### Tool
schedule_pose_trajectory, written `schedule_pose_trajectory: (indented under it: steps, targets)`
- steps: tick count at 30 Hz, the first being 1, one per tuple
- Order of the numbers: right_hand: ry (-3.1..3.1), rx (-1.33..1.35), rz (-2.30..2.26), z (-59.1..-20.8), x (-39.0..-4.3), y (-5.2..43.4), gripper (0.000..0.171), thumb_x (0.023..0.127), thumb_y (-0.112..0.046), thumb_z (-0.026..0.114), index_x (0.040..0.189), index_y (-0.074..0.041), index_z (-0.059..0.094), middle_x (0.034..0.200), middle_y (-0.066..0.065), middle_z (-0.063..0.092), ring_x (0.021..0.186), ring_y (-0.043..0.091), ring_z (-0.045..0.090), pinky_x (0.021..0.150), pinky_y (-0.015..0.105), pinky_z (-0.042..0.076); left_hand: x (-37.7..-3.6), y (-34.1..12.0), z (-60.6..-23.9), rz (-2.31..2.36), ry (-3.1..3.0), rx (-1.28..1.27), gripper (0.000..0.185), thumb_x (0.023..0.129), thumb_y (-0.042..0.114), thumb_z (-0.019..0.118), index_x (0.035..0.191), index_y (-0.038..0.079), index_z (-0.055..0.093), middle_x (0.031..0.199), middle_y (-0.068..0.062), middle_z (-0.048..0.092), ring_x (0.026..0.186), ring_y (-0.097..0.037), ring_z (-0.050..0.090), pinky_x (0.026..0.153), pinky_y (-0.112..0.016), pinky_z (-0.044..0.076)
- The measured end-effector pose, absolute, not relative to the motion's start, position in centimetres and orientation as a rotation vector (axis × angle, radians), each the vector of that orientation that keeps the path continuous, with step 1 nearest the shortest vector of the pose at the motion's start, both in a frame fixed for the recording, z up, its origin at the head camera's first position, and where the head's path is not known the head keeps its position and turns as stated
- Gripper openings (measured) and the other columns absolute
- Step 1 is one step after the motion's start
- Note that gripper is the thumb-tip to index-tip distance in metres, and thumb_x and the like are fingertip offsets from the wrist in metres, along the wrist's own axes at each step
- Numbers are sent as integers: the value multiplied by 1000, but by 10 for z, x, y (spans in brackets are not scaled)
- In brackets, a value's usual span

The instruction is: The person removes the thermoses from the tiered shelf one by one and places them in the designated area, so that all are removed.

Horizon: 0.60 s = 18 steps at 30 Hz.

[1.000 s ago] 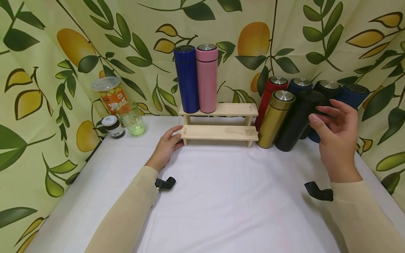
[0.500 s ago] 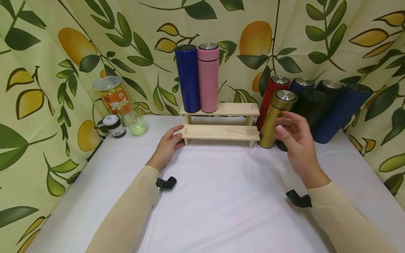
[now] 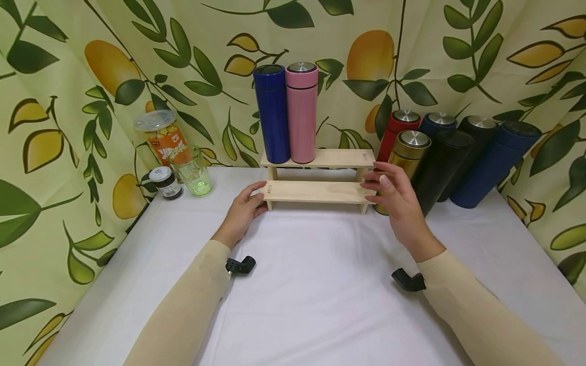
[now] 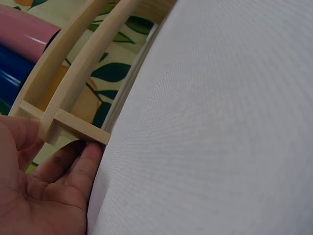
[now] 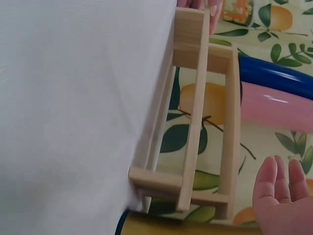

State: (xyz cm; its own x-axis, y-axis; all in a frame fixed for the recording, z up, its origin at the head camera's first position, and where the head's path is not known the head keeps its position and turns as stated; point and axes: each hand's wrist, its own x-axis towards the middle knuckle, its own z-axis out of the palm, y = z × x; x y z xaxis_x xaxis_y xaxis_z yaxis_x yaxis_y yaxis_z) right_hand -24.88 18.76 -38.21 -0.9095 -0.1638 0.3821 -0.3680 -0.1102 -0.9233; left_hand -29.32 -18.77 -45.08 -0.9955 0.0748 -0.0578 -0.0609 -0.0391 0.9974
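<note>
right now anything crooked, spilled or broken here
Nothing stands out; no spill shows. The blue bottle and pink bottle stand upright on the rack; the bottles beside it seem tilted, likely lens distortion.

Bottles (image 3: pixel 302 122) on rack (image 3: pixel 320 191), jar (image 3: pixel 166 184) to left

A jar (image 3: pixel 169 186) perhaps touches the green glass (image 3: pixel 198 179).

L hand (image 3: pixel 239 214) fwd, R hand (image 3: pixel 404 209) fwd, R fingers (image 5: pixel 265 182) apart
</note>
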Motion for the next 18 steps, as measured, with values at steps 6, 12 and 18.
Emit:
schedule_pose_trajectory:
  steps: [6, 12, 18]
  targets:
    - [-2034, 592, 2193, -380, -265, 171, 51, 117, -40, 48, 159, -12, 43, 149, 24, 52, 134, 36, 55, 108, 37, 51, -293, -188, -451, 2200, 2112, 17, 46, 118, 15, 49, 164, 16, 49, 163, -22, 45, 142, -33, 54, 113, -41, 51]
    - [-2065, 536, 2195, -378, -284, 155, 54, 116, -40, 49, 160, -9, 41, 144, 19, 57, 133, 40, 55, 112, 46, 49, -294, -188, -451, 2206, 2108, 12, 46, 118, 14, 49, 164, 16, 49, 162, -23, 45, 142, -34, 55, 113, -42, 51]
    - [-2087, 518, 2156, -373, -300, 139, 55, 115, -43, 52, 160, -12, 42, 146, 18, 56, 132, 35, 58, 114, 54, 48, -293, -187, -451, 2223, 2102, 21, 46, 118, 12, 49, 164, 14, 49, 161, -24, 46, 142, -34, 55, 112, -41, 52]
